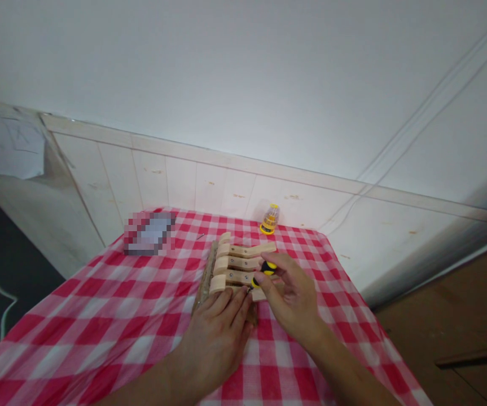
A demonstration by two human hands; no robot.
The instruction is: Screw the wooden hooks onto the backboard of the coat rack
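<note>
A pale wooden rack (231, 264) with several curved hooks lies flat on the red and white checked cloth (112, 316). My left hand (214, 334) rests on its near end, fingers stretched flat and together. My right hand (290, 294) pinches a small yellow and black screwdriver (265, 269) over the right side of the rack, its tip pointing down at the wood.
A small yellow bit holder (270, 219) stands at the table's far edge against the white panelled wall (192, 180). A blurred flat object (149, 232) lies at the far left of the cloth, with a tiny screw (200, 237) beside it. Brown floor shows on the right.
</note>
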